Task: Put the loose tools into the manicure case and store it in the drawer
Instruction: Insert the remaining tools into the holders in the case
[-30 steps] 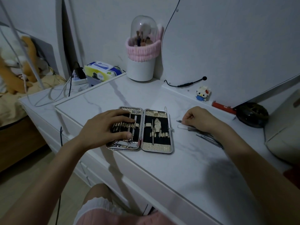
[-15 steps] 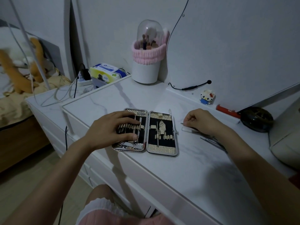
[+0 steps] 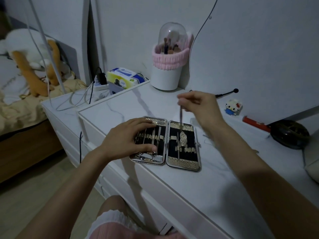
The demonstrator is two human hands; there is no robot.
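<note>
The left hand (image 3: 126,139) is covering the left part of the open, silver-edged manicure case (image 3: 165,144), hiding the tools beneath it. The thin metal tool (image 3: 180,114) hanging from the right hand (image 3: 198,107) is blurring, its type unclear. The right forearm is hiding part of the white marble-patterned bench (image 3: 198,183).

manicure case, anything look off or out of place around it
Nothing looks damaged or spilled. The manicure case lies open and flat on the dresser top; a few thin loose tools lie right of it, not yet packed.

Bedroom at home. Bed (image 3: 15,107) with plush toy (image 3: 32,66) on left. White dresser (image 3: 172,178), makeup brush holder (image 3: 168,73).
</note>
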